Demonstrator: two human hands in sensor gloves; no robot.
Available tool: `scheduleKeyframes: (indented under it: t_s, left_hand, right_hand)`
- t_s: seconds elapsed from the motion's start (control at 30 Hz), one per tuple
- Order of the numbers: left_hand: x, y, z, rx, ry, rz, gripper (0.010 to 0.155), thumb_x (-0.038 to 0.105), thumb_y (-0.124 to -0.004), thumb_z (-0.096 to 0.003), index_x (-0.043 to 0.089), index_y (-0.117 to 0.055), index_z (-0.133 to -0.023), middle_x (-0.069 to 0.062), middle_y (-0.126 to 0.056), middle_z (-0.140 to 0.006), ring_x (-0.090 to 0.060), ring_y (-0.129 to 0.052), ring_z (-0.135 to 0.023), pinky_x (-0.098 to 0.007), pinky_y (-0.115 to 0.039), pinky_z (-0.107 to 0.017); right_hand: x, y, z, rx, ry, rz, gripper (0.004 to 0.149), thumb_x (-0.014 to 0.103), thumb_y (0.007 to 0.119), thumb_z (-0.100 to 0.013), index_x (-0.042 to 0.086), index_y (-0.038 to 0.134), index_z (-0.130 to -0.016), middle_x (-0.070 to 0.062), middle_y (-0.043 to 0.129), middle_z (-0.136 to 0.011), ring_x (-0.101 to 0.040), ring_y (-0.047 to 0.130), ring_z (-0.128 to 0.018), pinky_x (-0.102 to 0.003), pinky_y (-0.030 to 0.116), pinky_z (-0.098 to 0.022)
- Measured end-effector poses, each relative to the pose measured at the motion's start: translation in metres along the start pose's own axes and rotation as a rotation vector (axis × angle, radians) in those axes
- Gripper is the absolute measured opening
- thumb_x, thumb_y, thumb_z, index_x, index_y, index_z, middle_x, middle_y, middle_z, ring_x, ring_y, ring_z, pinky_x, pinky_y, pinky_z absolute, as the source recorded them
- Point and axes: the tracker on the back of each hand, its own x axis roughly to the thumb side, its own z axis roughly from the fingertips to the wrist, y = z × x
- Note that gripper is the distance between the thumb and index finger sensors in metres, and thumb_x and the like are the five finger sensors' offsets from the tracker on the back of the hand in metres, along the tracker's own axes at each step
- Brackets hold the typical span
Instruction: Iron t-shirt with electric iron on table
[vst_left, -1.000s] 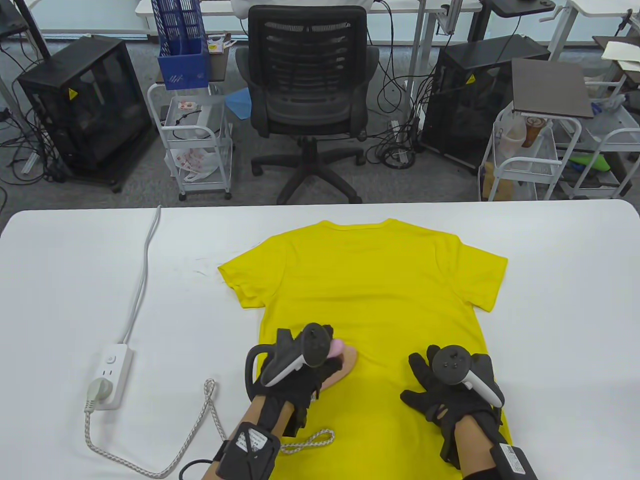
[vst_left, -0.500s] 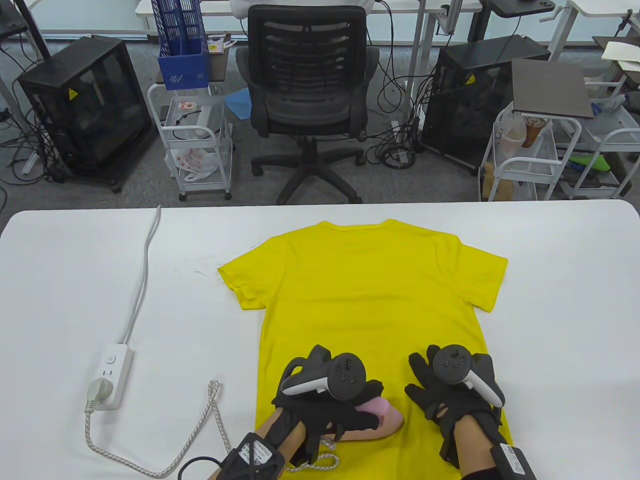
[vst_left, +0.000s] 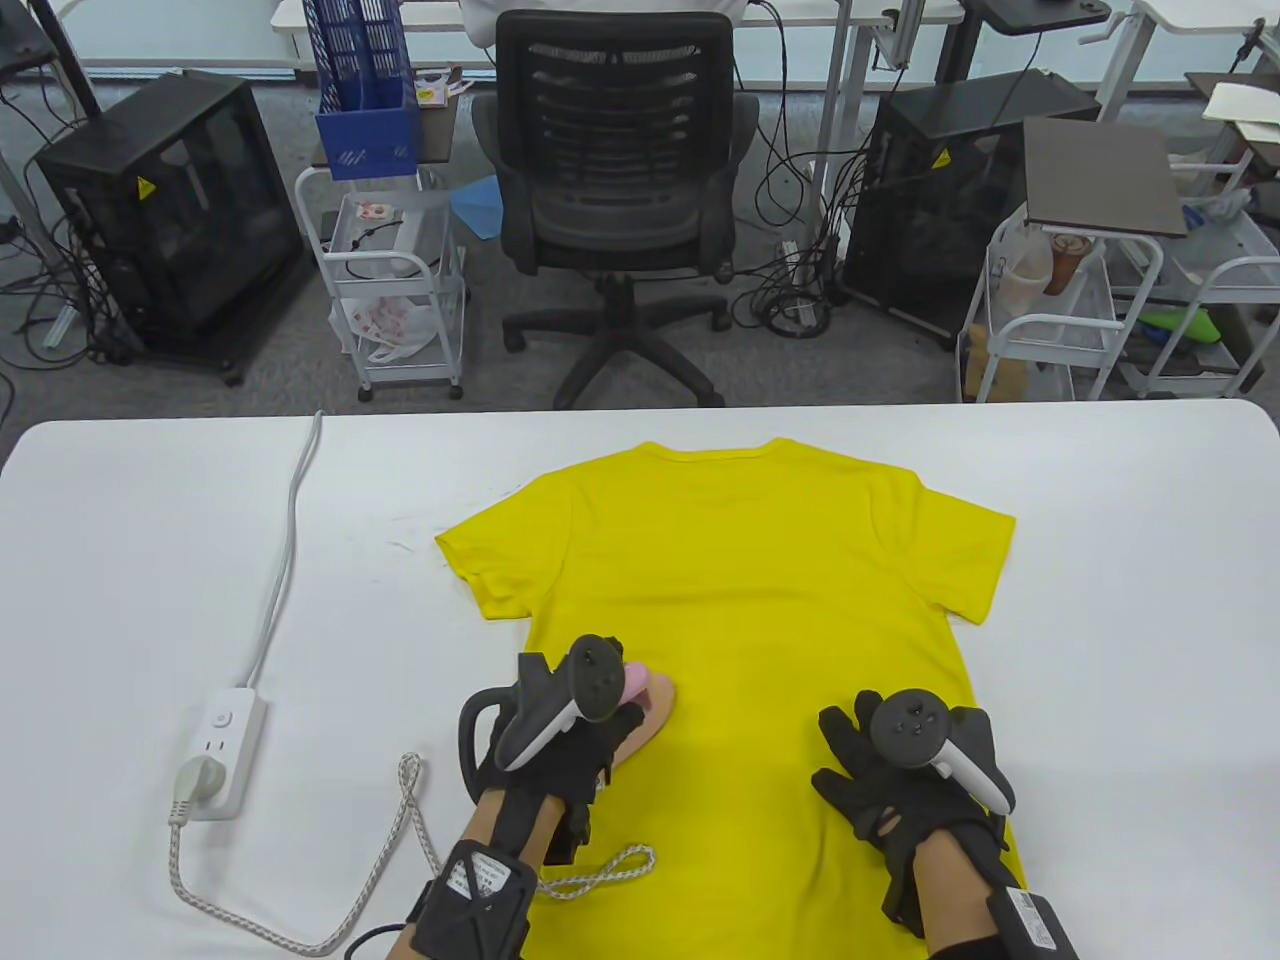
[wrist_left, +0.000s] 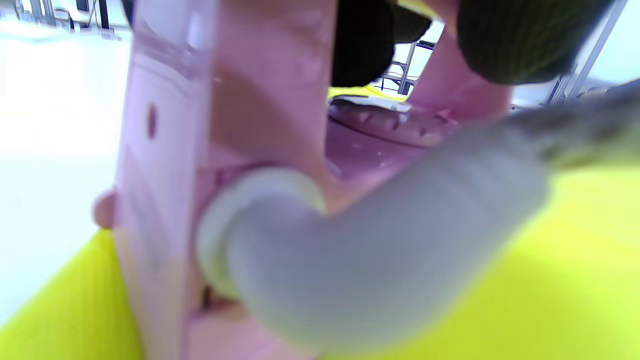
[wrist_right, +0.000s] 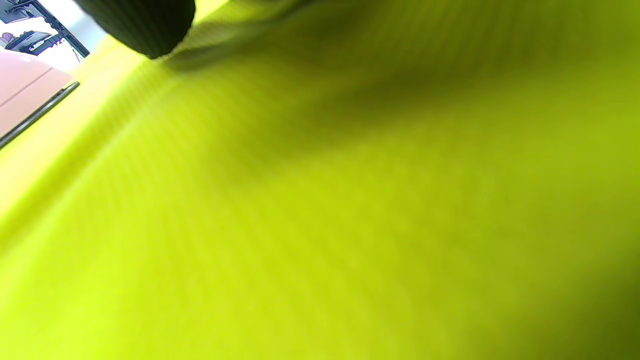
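A yellow t-shirt (vst_left: 740, 560) lies flat on the white table (vst_left: 1120, 560), collar away from me. My left hand (vst_left: 570, 745) grips the handle of a pink electric iron (vst_left: 650, 705), which rests on the shirt's lower left part near its left edge. The left wrist view shows the iron's pink body (wrist_left: 225, 100) and grey cord boot (wrist_left: 360, 250) close up, with gloved fingertips (wrist_left: 505, 40) on the handle. My right hand (vst_left: 880, 790) lies flat, fingers spread, pressing the shirt's lower right part. The right wrist view shows yellow cloth (wrist_right: 350, 200) and the iron's edge (wrist_right: 25, 95).
A white power strip (vst_left: 220, 745) with the iron's plug sits at the left. The braided cord (vst_left: 420, 830) loops from it to the iron beside my left forearm. An office chair (vst_left: 615, 200) and carts stand beyond the table's far edge.
My left hand pulled the iron toward me and to the right, then pushed it back away and left, ending near the shirt's left edge. My right hand stayed still.
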Motion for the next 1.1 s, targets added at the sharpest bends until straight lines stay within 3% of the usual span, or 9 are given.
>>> scheduleKeyframes:
  t_s: [0.13,0.3,0.43,0.6,0.83,0.97,1.1]
  left_hand:
    - [0.015,-0.003,0.006,-0.105,-0.159,0.047,0.075,0.061,-0.083,-0.0391,0.033,-0.060,-0.104,0.002,-0.091,-0.072,-0.019,-0.099,-0.048,-0.050,-0.078,-0.057]
    - [0.082,-0.025,0.037,-0.240,-0.502,-0.085,0.074,0.065,-0.079,-0.0385,0.035,-0.060,-0.104,0.005,-0.091,-0.074,-0.018,-0.101,-0.052,-0.049,-0.078,-0.060]
    - [0.109,-0.036,0.056,-0.283,-0.671,-0.158,0.074,0.066,-0.077,-0.0376,0.038,-0.060,-0.103,0.006,-0.091,-0.076,-0.017,-0.101,-0.054,-0.048,-0.079,-0.061]
    - [0.094,-0.027,0.048,-0.164,-0.491,-0.179,0.073,0.065,-0.076,-0.0373,0.040,-0.059,-0.104,0.005,-0.090,-0.078,-0.018,-0.102,-0.056,-0.049,-0.078,-0.061]
    - [0.021,-0.004,0.004,0.011,-0.006,-0.121,0.075,0.059,-0.080,-0.0413,0.039,-0.050,-0.107,0.005,-0.085,-0.081,-0.019,-0.097,-0.058,-0.050,-0.074,-0.063]
    - [0.009,0.000,0.001,-0.063,-0.068,0.017,0.074,0.059,-0.082,-0.0411,0.035,-0.055,-0.106,0.003,-0.087,-0.077,-0.019,-0.098,-0.054,-0.050,-0.075,-0.061]
    - [0.037,-0.010,0.012,-0.257,-0.347,0.065,0.074,0.063,-0.081,-0.0396,0.033,-0.062,-0.104,0.002,-0.091,-0.074,-0.020,-0.100,-0.051,-0.050,-0.077,-0.059]
  right_hand:
    - [0.000,0.000,0.000,0.001,0.005,-0.003,0.067,0.054,0.068,-0.048,0.041,0.031,-0.103,0.000,0.007,-0.109,-0.030,-0.001,-0.096,-0.059,0.007,-0.065]
    - [0.001,0.000,-0.001,-0.004,0.010,0.005,0.066,0.053,0.067,-0.049,0.041,0.031,-0.103,0.000,0.007,-0.109,-0.030,-0.001,-0.096,-0.059,0.007,-0.065]
    - [0.000,0.000,-0.001,-0.005,0.011,0.006,0.066,0.053,0.067,-0.048,0.041,0.031,-0.102,0.000,0.007,-0.109,-0.030,-0.001,-0.096,-0.059,0.007,-0.065]
    - [0.001,0.000,-0.001,-0.004,0.010,0.009,0.067,0.053,0.067,-0.048,0.041,0.030,-0.103,0.000,0.007,-0.109,-0.030,-0.001,-0.096,-0.059,0.007,-0.065]
    - [0.000,0.000,0.000,-0.001,0.004,-0.006,0.066,0.053,0.067,-0.048,0.041,0.031,-0.103,0.000,0.008,-0.109,-0.030,-0.001,-0.096,-0.058,0.007,-0.065]
    - [0.000,0.000,-0.001,0.003,0.005,-0.011,0.066,0.053,0.067,-0.049,0.041,0.031,-0.103,0.000,0.007,-0.109,-0.030,-0.001,-0.096,-0.059,0.007,-0.065]
    - [0.000,0.000,-0.001,0.001,0.008,-0.014,0.065,0.052,0.067,-0.049,0.041,0.032,-0.103,0.000,0.008,-0.109,-0.030,-0.001,-0.096,-0.059,0.007,-0.065]
